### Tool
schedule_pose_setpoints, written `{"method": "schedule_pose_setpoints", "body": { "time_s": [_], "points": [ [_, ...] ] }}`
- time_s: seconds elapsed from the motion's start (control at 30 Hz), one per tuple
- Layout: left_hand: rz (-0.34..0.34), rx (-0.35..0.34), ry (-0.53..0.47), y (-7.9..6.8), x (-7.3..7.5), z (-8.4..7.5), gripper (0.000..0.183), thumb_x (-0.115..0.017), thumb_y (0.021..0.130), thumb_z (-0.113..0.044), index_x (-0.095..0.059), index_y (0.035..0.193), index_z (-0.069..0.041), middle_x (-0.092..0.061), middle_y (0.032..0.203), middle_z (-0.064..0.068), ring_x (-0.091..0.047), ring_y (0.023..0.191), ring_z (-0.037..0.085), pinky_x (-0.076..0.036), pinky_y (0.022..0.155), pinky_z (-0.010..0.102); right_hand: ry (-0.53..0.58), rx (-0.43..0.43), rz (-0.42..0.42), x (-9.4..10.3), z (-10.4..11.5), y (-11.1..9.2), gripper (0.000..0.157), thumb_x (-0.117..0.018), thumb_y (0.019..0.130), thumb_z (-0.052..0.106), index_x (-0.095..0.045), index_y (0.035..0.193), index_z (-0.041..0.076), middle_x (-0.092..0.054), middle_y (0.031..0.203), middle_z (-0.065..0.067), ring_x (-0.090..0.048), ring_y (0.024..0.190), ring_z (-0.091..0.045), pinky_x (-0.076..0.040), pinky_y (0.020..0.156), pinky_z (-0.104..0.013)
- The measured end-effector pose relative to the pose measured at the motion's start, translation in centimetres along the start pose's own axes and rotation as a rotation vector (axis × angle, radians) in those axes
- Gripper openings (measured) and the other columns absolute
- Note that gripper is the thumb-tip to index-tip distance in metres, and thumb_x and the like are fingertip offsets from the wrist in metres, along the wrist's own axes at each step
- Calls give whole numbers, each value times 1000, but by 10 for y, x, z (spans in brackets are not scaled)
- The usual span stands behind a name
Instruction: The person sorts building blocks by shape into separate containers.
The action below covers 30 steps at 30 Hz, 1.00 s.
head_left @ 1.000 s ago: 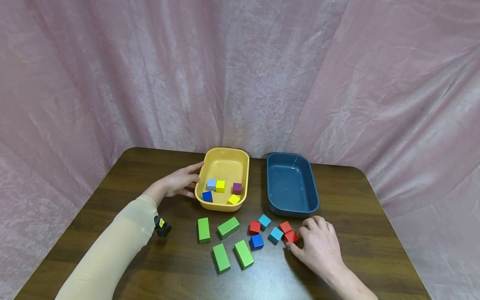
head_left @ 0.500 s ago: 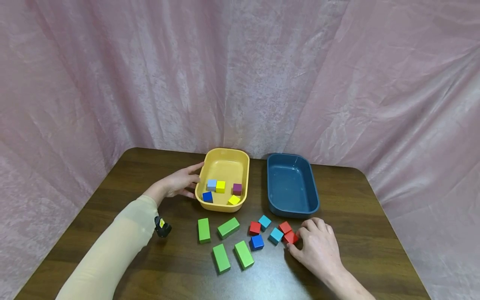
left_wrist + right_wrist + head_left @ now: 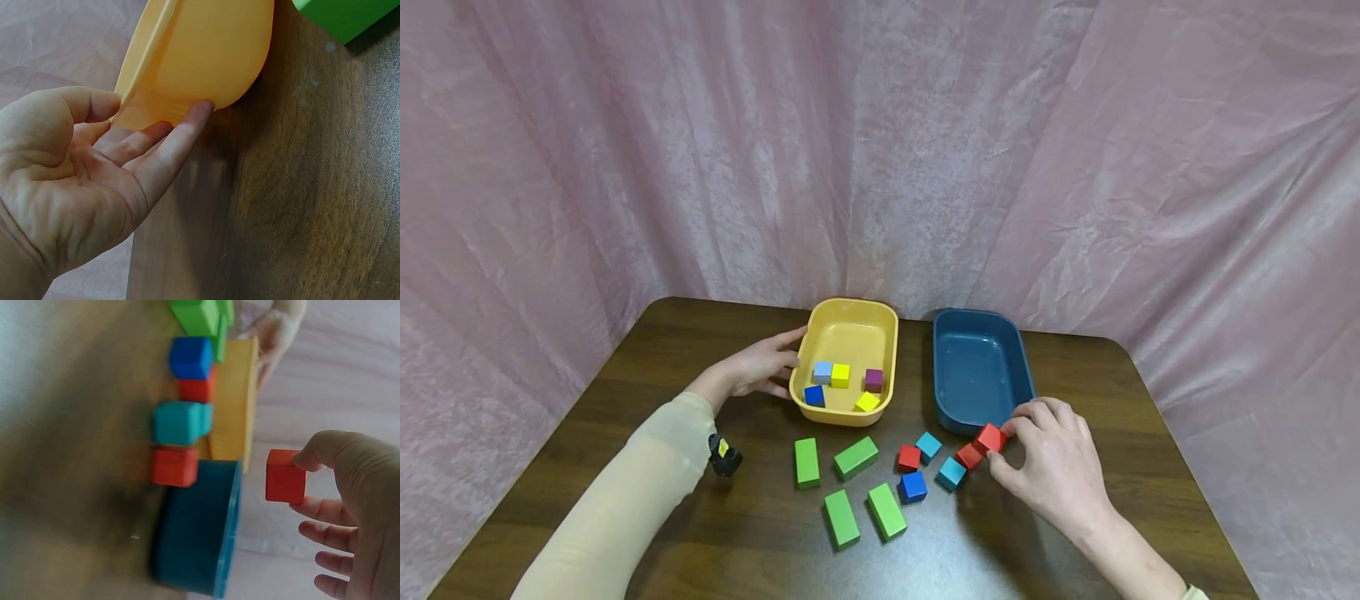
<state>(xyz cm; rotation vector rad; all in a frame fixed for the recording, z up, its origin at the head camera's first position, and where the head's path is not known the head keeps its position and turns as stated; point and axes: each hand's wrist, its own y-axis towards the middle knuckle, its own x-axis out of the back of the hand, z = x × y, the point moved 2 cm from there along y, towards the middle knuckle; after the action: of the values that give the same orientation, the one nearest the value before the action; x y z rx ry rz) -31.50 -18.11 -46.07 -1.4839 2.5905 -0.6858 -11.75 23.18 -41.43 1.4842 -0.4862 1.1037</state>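
Observation:
My right hand [image 3: 1058, 467] pinches a red cube [image 3: 990, 438] between thumb and forefinger. In the right wrist view, that cube is clear of the table, near the navy blue bin's [image 3: 199, 531] rim, and the other fingers stay spread. On the table under it lies another red cube [image 3: 968, 457], next to a turquoise cube [image 3: 951, 474]. My left hand [image 3: 760, 364] rests against the outside of the yellow bin [image 3: 891, 350]. The left wrist view has its thumb at the rim and its fairly straight fingers along the outer wall [image 3: 212, 56].
Inside the yellow bin are several small cubes, among them a purple one [image 3: 873, 380]. Several green blocks [image 3: 842, 518] lie in front. Near them are a dark blue cube [image 3: 913, 487], a red cube [image 3: 908, 457] and a turquoise cube [image 3: 928, 447]. A pink curtain [image 3: 880, 150] hangs behind.
My right hand has lifted a red cube off the table and moved it slightly up and right, toward the navy blue bin. The left hand has stayed at the yellow bin.

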Motion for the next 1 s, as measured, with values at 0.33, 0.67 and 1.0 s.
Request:
{"method": "schedule_pose_setpoints", "body": {
  "time_s": [0.33,0.67,1.0],
  "points": [
    [-2,5,-2,-1,0,0,74,-49,106,-16,-10,166,-31,-37,157,22,-55,129,41,-59,86,48,64,85,-20,-16,7,62,27,-83,75,36,-76,86,13,-67,109,-7,-50,117,-35,-41,92,-54],
    [0,-1,5,-1,-1,-1,74,-48,105,-14,-9,166,-30,-37,156,24,-57,127,40,-60,85,48,113,118,113,-63,44,123,26,-80,83,41,-77,91,17,-65,114,-3,-46,119,-29,-40,96,-47],
    [-12,6,-3,3,-1,1,73,-49,106,-15,-11,166,-32,-39,155,22,-59,125,37,-60,84,48,94,101,212,-94,78,144,37,-75,88,48,-78,110,18,-61,125,-4,-43,124,-27,-38,101,-44]
  ]
}}
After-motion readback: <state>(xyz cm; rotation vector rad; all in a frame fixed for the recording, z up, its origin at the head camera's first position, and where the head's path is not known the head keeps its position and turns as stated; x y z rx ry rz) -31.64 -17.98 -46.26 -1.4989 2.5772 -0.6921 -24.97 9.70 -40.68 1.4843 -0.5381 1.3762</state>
